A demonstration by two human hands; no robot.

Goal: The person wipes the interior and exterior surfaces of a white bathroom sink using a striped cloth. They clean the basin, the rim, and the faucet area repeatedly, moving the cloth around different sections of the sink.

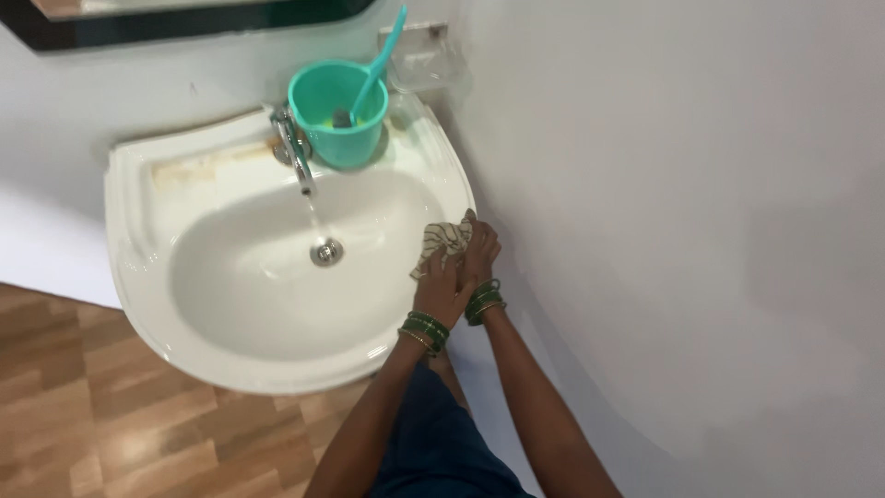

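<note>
Left hand (441, 288) and right hand (479, 251) pressed together, both clenched on a striped cloth (444, 242), bunched at the sink's rim at 3 o'clock of the basin. Green bangles (426, 329) on both wrists. White sink (147, 277) is wall-mounted; drain (326, 251) at centre, thin stream of water falling from chrome tap (295, 152) at 12 o'clock. Teal mug (336, 115) with a teal-handled brush stands just right of the tap. Clear soap dish (424, 60) on wall at 1 o'clock. Wooden floor (83, 415) below.
</note>
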